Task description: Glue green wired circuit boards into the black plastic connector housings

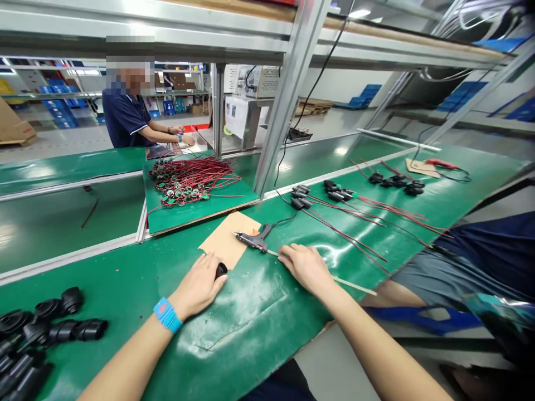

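Note:
My left hand (200, 284), with a blue band at the wrist, is closed around a small black plastic part (222, 270) beside a piece of cardboard (221, 239). On that cardboard a black hot glue gun (253, 239) lies on its side, nozzle to the left. A pale glue stick (355, 285) runs from behind the gun to the right, passing under my right hand (304, 267). The fingers of that hand are bent and closed on the stick close to the gun's rear; the fingertips are partly hidden.
Black plastic parts (37, 328) lie at the left. Black parts with red wires (301, 197) line the right side. A raised board (188, 214) carries a heap of red-wired pieces. A metal post (288, 106) rises behind the gun. A co-worker (125, 117) stands across; another person (485, 262) sits at right.

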Motion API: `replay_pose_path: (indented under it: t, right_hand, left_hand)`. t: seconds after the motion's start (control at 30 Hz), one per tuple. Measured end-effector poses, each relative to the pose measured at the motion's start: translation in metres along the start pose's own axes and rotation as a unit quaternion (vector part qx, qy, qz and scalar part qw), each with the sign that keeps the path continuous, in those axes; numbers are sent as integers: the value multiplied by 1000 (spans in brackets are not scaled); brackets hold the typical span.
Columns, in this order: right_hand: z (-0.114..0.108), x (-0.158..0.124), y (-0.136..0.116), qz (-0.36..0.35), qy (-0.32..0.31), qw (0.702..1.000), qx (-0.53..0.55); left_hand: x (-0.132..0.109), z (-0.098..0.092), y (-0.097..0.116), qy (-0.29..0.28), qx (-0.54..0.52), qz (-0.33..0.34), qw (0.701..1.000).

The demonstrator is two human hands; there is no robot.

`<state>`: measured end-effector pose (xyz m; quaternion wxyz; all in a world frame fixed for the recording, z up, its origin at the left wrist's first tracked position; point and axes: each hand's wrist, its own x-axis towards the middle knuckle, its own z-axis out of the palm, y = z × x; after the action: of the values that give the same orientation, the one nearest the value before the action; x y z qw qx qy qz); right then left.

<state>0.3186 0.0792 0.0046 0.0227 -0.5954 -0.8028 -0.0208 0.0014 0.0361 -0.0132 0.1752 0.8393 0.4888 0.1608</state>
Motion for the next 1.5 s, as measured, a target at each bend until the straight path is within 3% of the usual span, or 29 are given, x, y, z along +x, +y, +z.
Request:
replay_pose_path:
  t: [0.2,0.33,0.47,0.6,0.77,0.87,1.07,1.5]
  right_hand:
    - [-8,5,2,2,49,998,26]
    - [-37,45,-18,-47,82,994,55]
    - [-53,118,-66,-113,98,986,70]
    - [-49,183,-124,-164,109,978,69]
    - [-43,228,-193,-231,126,963,60]
    - [-46,247,-222,-247,120,960,49]
    - [-53,270,-241,-225,74,971,19]
    - [-65,271,-259,-229,-37,971,57]
  left_hand:
    - [-1,-1,-1,31,-66,-1,997]
    - [-39,-17,11,97,-109,-50,988]
    - [-90,-25,21,166,-233,-170,943]
    - [-111,-18,22,197,-251,-250,914]
    - [-103,-12,16,216,-216,-220,927]
    - [-100,-14,11,224,-199,-193,935]
    - [-101,-20,7,267,-195,-183,926]
    - [-102,-25,12,256,-223,-201,919]
